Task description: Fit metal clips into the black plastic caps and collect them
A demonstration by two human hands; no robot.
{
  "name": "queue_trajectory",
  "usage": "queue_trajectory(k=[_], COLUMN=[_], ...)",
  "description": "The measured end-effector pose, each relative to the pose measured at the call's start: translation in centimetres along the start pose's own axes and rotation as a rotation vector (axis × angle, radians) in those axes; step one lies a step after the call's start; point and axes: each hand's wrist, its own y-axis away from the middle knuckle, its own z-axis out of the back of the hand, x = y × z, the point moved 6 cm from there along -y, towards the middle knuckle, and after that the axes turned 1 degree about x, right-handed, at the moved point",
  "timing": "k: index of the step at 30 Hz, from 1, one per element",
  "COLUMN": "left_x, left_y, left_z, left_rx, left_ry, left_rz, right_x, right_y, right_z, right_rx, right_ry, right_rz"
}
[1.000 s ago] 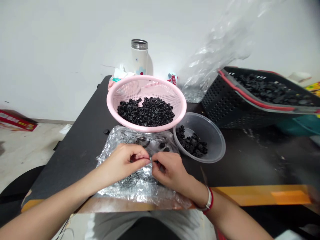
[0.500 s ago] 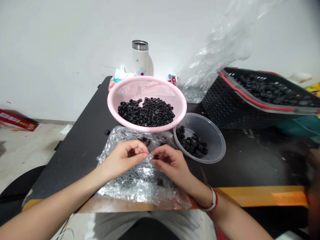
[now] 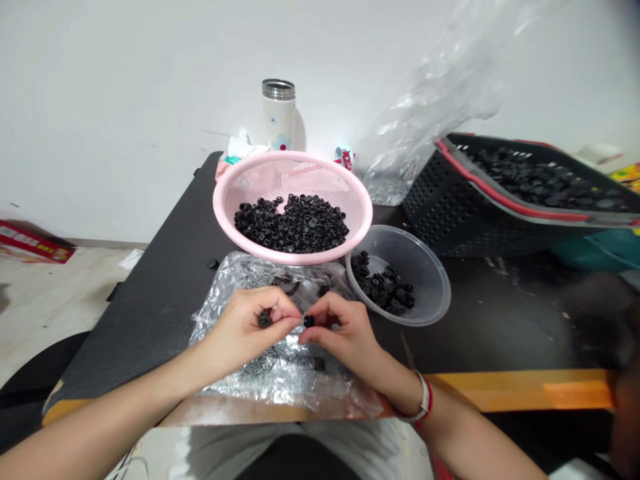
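Note:
My right hand (image 3: 345, 327) pinches a small black plastic piece (image 3: 309, 321) between thumb and fingertips. Facing it, my left hand (image 3: 260, 323) is closed in a pinch, its fingertips meeting the black piece; what they hold is too small to make out. Under both hands lies a clear plastic bag (image 3: 295, 390) with a heap of thin grey metal screws (image 3: 257, 363) on or in it. Just behind, a pink colander (image 3: 357, 190) holds many black cup-like pieces (image 3: 295, 227). To the right, a clear plastic bowl (image 3: 434, 287) contains black knobby pieces (image 3: 387, 287).
A dark basket (image 3: 430, 200) with red handles, full of black parts, stands on the right of the black table (image 3: 165, 287). Behind the colander are a white tumbler (image 3: 279, 117) and tissues (image 3: 245, 145). One loose black piece (image 3: 213, 264) lies left. Clear plastic film (image 3: 415, 127) rises against the wall.
The black piece in my right fingertips has turned and now shows more plainly. My two hands remain together over the bag, with the fingertips slightly shifted.

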Motion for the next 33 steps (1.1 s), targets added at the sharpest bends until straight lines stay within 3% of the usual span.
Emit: queue_trajectory(k=[5, 9, 13, 16, 18, 20, 23, 28, 33], left_x=[-1.2, -1.0, -1.5, -2.8, -3.9, -4.5, -3.4, -0.3, 0.7], left_y=[0.3, 0.3, 0.4, 0.0, -1.2, -3.5, -8.1, -13.9, -15.0], left_z=[-0.2, 0.0, 1.4, 3.3, 4.5, 5.1, 4.9, 3.9, 3.7], left_rx=[0.008, 0.006, -0.043, -0.138, -0.176, -0.109, 0.124, 0.279, 0.296], left_ry=[-0.102, -0.081, -0.111, -0.257, -0.421, -0.6, -0.841, -0.908, -0.868], left_rz=[-0.185, -0.168, -0.204, -0.253, -0.266, -0.24, -0.089, 0.018, 0.064], right_x=[0.4, 0.4, 0.6, 0.9, 1.2, 1.4, 1.6, 1.2, 0.4], right_y=[0.2, 0.2, 0.2, 0.1, 0.1, 0.2, 0.2, 0.1, -0.1], right_z=[-0.2, -0.3, -0.1, 0.4, 0.6, 0.8, 0.8, 1.0, 1.0], right_rx=[0.014, 0.022, 0.024, -0.019, -0.056, -0.096, -0.139, -0.151, -0.138], right_ry=[0.036, -0.039, -0.104, -0.071, -0.035, 0.015, 0.081, 0.108, 0.033], right_rz=[0.077, 0.068, 0.096, 0.155, 0.212, 0.264, 0.304, 0.293, 0.238])
